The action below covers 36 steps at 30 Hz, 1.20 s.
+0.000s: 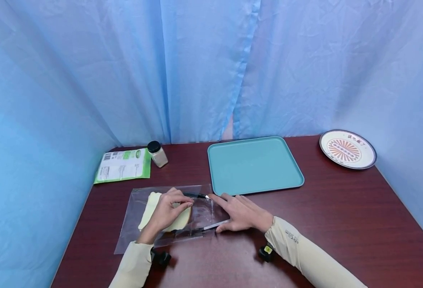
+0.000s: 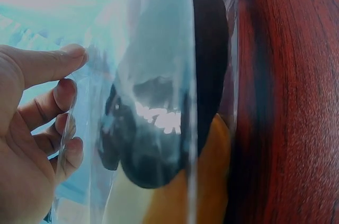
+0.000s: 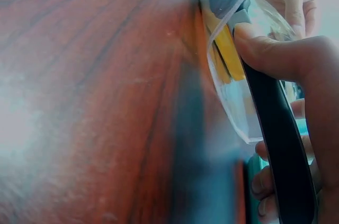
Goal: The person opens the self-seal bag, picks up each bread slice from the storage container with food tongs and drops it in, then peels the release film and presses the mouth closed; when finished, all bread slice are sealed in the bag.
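A clear plastic bag (image 1: 126, 228) lies flat at the left front of the table, with pale bread (image 1: 148, 210) edged in brown crust inside it. My left hand (image 1: 172, 208) is over the bag and pinches its upper film between thumb and fingers. From the right, my right hand (image 1: 238, 212) holds black-tipped tongs (image 1: 211, 226), thumb on one arm and fingers at the other, with the arms spread apart. Rounded black tong heads (image 2: 153, 144) show through the film beside the brown crust (image 2: 214, 144). The left hand partly covers the bread in the head view.
Behind the bag are a green-and-white pouch (image 1: 122, 165) and a black-lidded jar (image 1: 157, 154). A teal tray (image 1: 251, 166) lies just beyond my right hand. Far right, a patterned plate (image 1: 348, 149) sits near the table edge. Blue curtains (image 1: 204, 72) enclose the table.
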Each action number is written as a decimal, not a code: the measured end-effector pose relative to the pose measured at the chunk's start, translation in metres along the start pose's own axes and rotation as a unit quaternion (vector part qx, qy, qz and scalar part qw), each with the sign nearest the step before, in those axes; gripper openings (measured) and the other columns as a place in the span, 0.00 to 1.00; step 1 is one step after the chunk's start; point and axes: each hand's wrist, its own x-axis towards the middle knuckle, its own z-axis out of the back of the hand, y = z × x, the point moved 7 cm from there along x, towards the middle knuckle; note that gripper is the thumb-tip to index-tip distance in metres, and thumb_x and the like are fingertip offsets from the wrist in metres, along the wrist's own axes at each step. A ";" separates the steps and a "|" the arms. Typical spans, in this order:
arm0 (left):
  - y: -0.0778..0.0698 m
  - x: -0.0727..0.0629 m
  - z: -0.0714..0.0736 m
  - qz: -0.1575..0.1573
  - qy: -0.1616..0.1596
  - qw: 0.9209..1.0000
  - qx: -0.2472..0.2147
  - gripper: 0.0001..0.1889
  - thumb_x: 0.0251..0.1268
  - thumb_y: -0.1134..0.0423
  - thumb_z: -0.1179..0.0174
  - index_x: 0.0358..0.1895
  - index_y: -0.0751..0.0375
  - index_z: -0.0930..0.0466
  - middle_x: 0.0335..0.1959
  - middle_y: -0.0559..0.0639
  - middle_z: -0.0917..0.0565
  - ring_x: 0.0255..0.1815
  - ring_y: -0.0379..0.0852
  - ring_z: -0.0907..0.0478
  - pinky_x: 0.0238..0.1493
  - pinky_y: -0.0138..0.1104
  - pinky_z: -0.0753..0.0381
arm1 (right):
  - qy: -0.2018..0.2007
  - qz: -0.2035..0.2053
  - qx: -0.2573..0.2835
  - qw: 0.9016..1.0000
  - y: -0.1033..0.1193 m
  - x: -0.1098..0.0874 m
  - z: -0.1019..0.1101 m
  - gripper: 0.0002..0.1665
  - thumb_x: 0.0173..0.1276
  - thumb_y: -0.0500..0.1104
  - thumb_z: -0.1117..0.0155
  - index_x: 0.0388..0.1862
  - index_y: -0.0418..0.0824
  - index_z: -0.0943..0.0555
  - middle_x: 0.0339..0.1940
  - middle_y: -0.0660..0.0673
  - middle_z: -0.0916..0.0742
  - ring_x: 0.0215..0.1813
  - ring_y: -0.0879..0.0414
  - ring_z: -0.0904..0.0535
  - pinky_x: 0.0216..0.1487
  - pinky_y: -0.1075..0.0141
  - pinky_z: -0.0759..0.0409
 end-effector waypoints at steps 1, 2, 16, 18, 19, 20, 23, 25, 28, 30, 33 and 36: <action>0.000 0.000 0.000 0.002 0.000 1.000 -0.002 0.02 0.57 0.71 0.30 0.33 0.62 0.09 0.23 0.46 0.18 0.29 0.37 0.30 0.28 0.38 0.29 | -0.004 0.000 0.001 1.000 0.000 0.000 0.001 0.61 0.56 0.78 0.36 0.79 0.45 0.38 0.46 0.45 0.16 0.20 0.64 0.35 0.26 0.69 0.29; 0.000 0.000 0.000 0.003 0.000 1.000 -0.003 0.02 0.57 0.71 0.29 0.33 0.62 0.09 0.23 0.46 0.18 0.29 0.37 0.30 0.28 0.38 0.29 | -0.007 -0.001 0.005 1.000 -0.001 0.000 0.002 0.61 0.55 0.77 0.35 0.78 0.45 0.38 0.46 0.46 0.16 0.21 0.64 0.34 0.26 0.68 0.28; -0.002 0.000 0.001 -0.008 -0.004 1.000 -0.006 0.03 0.56 0.71 0.29 0.33 0.62 0.09 0.24 0.46 0.18 0.30 0.37 0.30 0.28 0.38 0.29 | 0.008 -0.025 0.045 0.999 -0.005 -0.002 0.009 0.61 0.54 0.78 0.34 0.79 0.49 0.39 0.45 0.48 0.16 0.28 0.63 0.29 0.35 0.66 0.23; -0.002 0.000 0.001 -0.008 -0.004 1.000 -0.005 0.03 0.56 0.71 0.29 0.33 0.62 0.09 0.23 0.46 0.18 0.30 0.37 0.30 0.28 0.38 0.29 | 0.014 -0.027 0.051 0.998 -0.005 -0.002 0.008 0.61 0.54 0.78 0.34 0.79 0.49 0.39 0.46 0.48 0.16 0.29 0.63 0.28 0.37 0.66 0.22; -0.002 0.000 0.001 -0.008 -0.004 1.000 -0.004 0.03 0.56 0.71 0.29 0.33 0.62 0.09 0.23 0.46 0.18 0.30 0.37 0.30 0.28 0.38 0.29 | 0.015 -0.028 0.050 0.998 -0.006 -0.002 0.007 0.61 0.54 0.78 0.34 0.79 0.49 0.39 0.46 0.48 0.16 0.29 0.63 0.28 0.37 0.66 0.22; -0.002 0.000 0.001 -0.009 -0.004 1.000 -0.004 0.03 0.56 0.71 0.29 0.33 0.62 0.09 0.23 0.46 0.18 0.30 0.37 0.30 0.28 0.38 0.29 | 0.015 -0.029 0.047 0.998 -0.006 -0.003 0.007 0.61 0.54 0.78 0.34 0.79 0.49 0.39 0.46 0.49 0.16 0.29 0.63 0.29 0.36 0.66 0.23; -0.002 0.001 0.001 -0.010 -0.005 1.000 -0.004 0.03 0.55 0.71 0.29 0.33 0.62 0.09 0.24 0.46 0.17 0.30 0.37 0.29 0.28 0.39 0.29 | 0.005 -0.030 0.036 0.999 -0.009 -0.005 0.009 0.61 0.53 0.77 0.33 0.78 0.48 0.37 0.45 0.49 0.16 0.28 0.63 0.30 0.34 0.67 0.24; -0.002 0.001 0.001 -0.012 -0.006 1.000 -0.004 0.03 0.55 0.72 0.29 0.33 0.63 0.09 0.24 0.47 0.17 0.30 0.37 0.29 0.29 0.39 0.28 | -0.002 -0.031 0.031 0.999 -0.011 -0.008 0.011 0.61 0.52 0.77 0.32 0.77 0.47 0.36 0.44 0.49 0.16 0.26 0.63 0.31 0.32 0.68 0.25; -0.002 0.001 0.001 -0.013 -0.008 1.000 -0.007 0.03 0.54 0.72 0.29 0.33 0.63 0.09 0.24 0.48 0.16 0.30 0.38 0.28 0.29 0.39 0.28 | -0.005 -0.032 0.029 0.999 -0.014 -0.012 0.015 0.60 0.51 0.76 0.32 0.77 0.47 0.35 0.42 0.49 0.16 0.25 0.64 0.32 0.30 0.69 0.27; -0.002 0.001 0.001 -0.014 -0.008 1.000 -0.010 0.03 0.54 0.72 0.29 0.33 0.64 0.09 0.24 0.48 0.16 0.31 0.38 0.28 0.29 0.40 0.27 | -0.005 -0.034 0.032 0.999 -0.016 -0.015 0.017 0.60 0.51 0.76 0.31 0.77 0.47 0.35 0.41 0.49 0.16 0.24 0.64 0.33 0.29 0.70 0.28; -0.002 0.002 0.000 -0.015 -0.007 1.000 -0.012 0.03 0.54 0.72 0.29 0.33 0.64 0.09 0.25 0.48 0.16 0.31 0.39 0.27 0.29 0.40 0.27 | -0.009 -0.038 0.041 0.998 -0.018 -0.021 0.021 0.61 0.51 0.76 0.31 0.77 0.47 0.35 0.40 0.49 0.16 0.24 0.65 0.35 0.29 0.70 0.30; -0.001 0.002 0.000 -0.013 -0.004 1.000 -0.010 0.03 0.55 0.71 0.29 0.33 0.63 0.09 0.25 0.48 0.16 0.31 0.39 0.27 0.29 0.41 0.27 | -0.009 -0.045 0.053 0.998 -0.022 -0.028 0.024 0.60 0.51 0.75 0.30 0.77 0.47 0.36 0.39 0.49 0.17 0.23 0.66 0.37 0.29 0.71 0.32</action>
